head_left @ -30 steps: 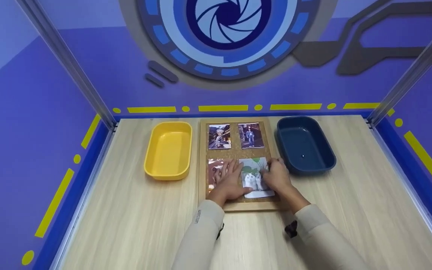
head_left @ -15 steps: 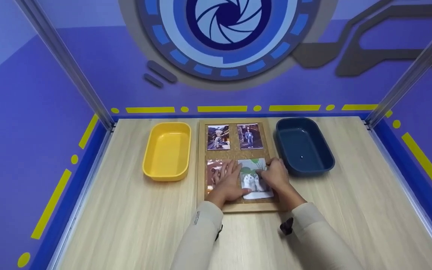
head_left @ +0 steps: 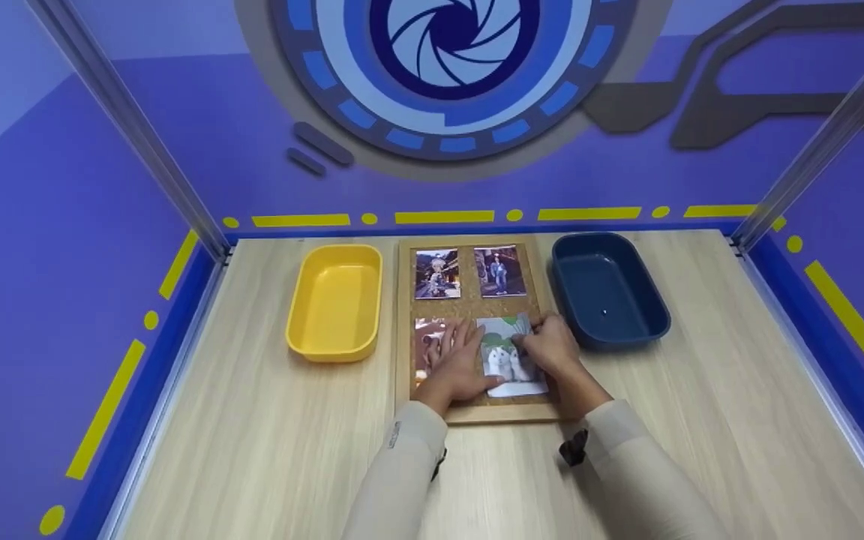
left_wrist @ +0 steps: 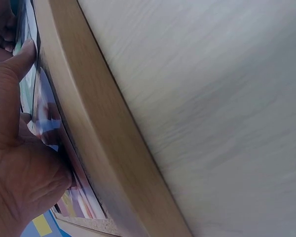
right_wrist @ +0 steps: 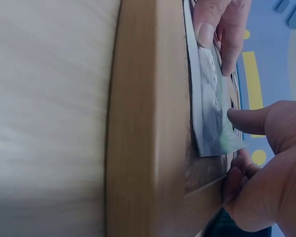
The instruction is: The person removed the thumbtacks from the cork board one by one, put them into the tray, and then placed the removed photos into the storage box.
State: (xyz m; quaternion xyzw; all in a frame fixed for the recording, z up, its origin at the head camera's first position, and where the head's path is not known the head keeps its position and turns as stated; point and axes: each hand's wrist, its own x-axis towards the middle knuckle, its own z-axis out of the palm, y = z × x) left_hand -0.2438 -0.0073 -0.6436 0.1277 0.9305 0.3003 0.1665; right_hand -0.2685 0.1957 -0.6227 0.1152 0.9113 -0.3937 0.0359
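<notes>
A framed cork board (head_left: 469, 307) bears photos in two rows. My left hand (head_left: 460, 367) rests with spread fingers over the lower left photo (head_left: 429, 337). Its thumb (left_wrist: 23, 59) touches the lower right photo, a picture of white animals with green balloons (head_left: 503, 364). At that picture's right side is my right hand (head_left: 552, 349). In the right wrist view its thumb (right_wrist: 249, 118) touches the photo (right_wrist: 212, 113), whose far corner bends up. The other fingers (right_wrist: 234, 182) are bent beside the wooden frame; whether they grip the photo's edge is hidden.
Left of the board stands a yellow tray (head_left: 336, 300). A dark blue tray (head_left: 612, 292) stands close by its right edge. Two more photos (head_left: 437, 274) lie in the upper row. Printed panels (head_left: 447, 180) wall in the wooden table (head_left: 252, 420) at the back and sides.
The upper right corner of the white-animal photo looks more bent up than before. My right thumb has shifted slightly left; my left hand stays in place.
</notes>
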